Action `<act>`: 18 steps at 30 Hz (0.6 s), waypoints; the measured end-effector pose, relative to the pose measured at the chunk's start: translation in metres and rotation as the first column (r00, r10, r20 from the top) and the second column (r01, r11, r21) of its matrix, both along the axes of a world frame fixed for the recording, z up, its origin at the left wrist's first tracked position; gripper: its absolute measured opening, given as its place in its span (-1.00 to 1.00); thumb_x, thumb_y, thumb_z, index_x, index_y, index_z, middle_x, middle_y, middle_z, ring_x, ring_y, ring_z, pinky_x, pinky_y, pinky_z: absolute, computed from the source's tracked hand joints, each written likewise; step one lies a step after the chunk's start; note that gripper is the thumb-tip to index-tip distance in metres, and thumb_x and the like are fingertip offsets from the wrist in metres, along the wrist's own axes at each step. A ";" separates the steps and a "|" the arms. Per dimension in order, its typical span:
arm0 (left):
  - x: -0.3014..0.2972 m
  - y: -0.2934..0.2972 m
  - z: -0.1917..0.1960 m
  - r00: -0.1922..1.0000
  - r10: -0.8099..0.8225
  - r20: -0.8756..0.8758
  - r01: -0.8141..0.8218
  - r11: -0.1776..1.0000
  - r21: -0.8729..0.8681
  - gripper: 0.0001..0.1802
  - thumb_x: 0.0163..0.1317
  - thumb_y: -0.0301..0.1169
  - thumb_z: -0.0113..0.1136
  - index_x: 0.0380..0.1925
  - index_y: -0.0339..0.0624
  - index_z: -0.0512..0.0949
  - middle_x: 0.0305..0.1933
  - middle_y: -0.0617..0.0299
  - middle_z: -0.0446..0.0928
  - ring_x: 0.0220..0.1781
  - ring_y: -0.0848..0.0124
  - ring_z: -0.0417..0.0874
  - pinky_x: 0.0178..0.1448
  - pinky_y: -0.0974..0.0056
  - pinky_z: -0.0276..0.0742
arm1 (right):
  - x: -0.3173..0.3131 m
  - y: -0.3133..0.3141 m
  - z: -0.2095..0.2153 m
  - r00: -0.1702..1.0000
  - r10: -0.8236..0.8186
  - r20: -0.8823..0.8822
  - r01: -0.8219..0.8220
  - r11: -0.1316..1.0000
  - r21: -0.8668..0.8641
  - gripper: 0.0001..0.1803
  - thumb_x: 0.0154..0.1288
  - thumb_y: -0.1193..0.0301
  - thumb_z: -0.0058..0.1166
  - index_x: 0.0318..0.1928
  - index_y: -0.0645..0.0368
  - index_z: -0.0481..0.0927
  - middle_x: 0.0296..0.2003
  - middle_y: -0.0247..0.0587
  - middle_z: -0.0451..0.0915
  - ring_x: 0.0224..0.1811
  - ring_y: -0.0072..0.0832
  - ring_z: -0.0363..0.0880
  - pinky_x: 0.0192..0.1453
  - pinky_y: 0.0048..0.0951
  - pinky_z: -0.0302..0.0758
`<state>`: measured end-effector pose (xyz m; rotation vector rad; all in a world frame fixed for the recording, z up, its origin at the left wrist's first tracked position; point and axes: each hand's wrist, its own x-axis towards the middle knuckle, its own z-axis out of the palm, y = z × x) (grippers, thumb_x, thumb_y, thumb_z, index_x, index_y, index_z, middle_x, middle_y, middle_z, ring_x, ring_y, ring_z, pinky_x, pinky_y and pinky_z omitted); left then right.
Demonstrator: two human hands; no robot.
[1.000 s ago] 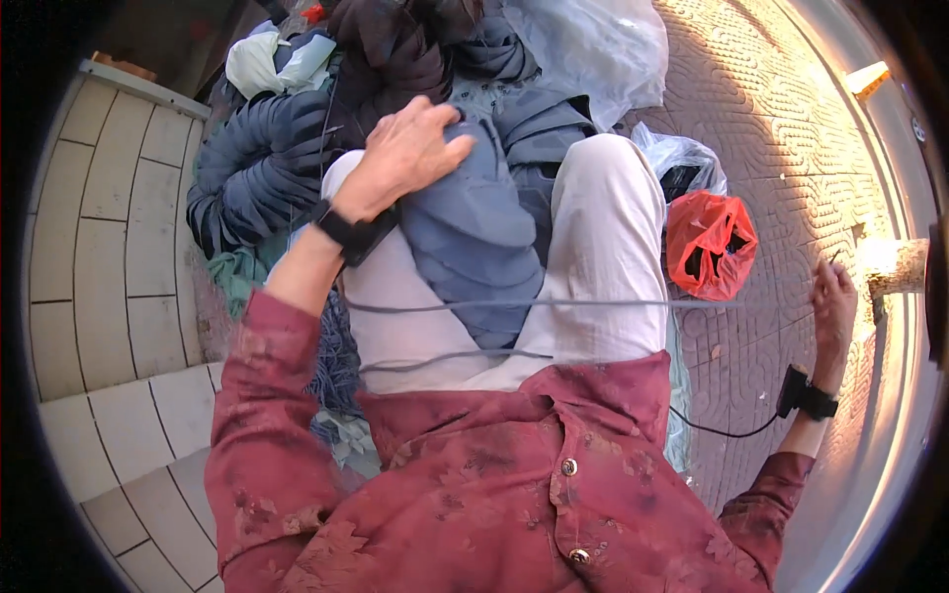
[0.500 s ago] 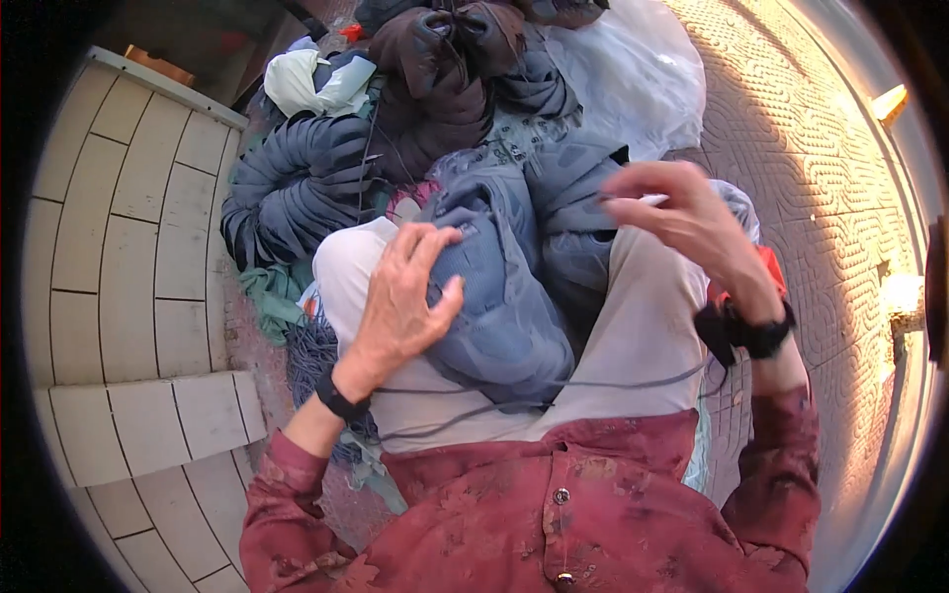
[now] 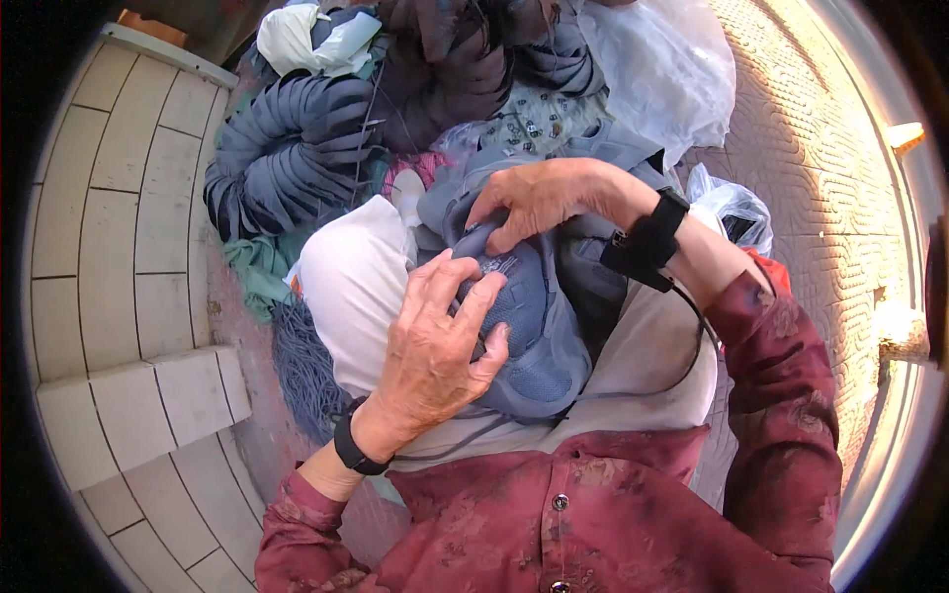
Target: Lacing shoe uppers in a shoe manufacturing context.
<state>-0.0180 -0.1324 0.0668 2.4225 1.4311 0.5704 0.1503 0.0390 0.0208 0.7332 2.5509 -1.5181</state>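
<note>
L hand (image 3: 435, 346) flat, fingers apart on blue garment (image 3: 529, 326) in lap; R hand (image 3: 539, 198) pinching its fold, prob. gripped.

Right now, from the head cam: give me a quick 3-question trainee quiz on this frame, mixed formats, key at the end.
1. True or false: both hands touch the blue-grey garment on the lap.
2. Multiple choice: what lies past the knees? A) a heap of clothes B) a stack of plates C) a toolbox
3. Fill in: each wrist wears a black ____.

Key
1. True: the left hand presses flat on the garment and the right hand pinches a fold at its top.
2. A: the clothes pile, beside a clear plastic bag.
3. Band: left band, right band.
</note>
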 end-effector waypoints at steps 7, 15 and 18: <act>0.003 -0.015 0.006 0.999 0.024 0.040 -0.022 0.999 -0.031 -0.47 -0.04 -0.49 0.35 0.04 -0.16 0.56 0.11 -0.01 0.42 0.24 -0.14 0.46 0.35 -0.10 0.39 | 0.028 -0.016 -0.010 0.969 0.041 -0.243 -0.067 0.993 -0.099 -0.36 0.27 0.26 0.31 0.29 0.29 0.48 0.12 0.10 0.62 0.08 -0.26 0.62 0.21 -0.31 0.51; 0.019 -0.041 0.007 0.986 0.166 0.031 -0.164 0.985 -0.056 -0.48 -0.03 -0.50 0.37 0.05 -0.09 0.63 0.17 -0.05 0.38 0.30 -0.14 0.40 0.36 -0.10 0.34 | 0.026 -0.043 0.007 0.973 0.006 -0.229 0.008 0.998 0.061 -0.30 0.02 0.46 0.35 0.25 0.14 0.48 -0.15 0.09 0.68 -0.09 0.02 0.66 -0.04 -0.14 0.57; 0.020 -0.040 0.004 0.979 0.201 0.041 -0.197 0.977 -0.086 -0.48 -0.02 -0.51 0.36 0.05 -0.11 0.62 0.18 -0.06 0.38 0.31 -0.14 0.39 0.36 -0.10 0.34 | 0.000 -0.051 0.008 0.997 -0.025 0.076 -0.013 0.885 0.465 -0.60 -0.03 0.43 0.39 -0.13 0.14 0.58 -0.35 -0.02 0.66 -0.18 -0.06 0.70 -0.10 -0.11 0.56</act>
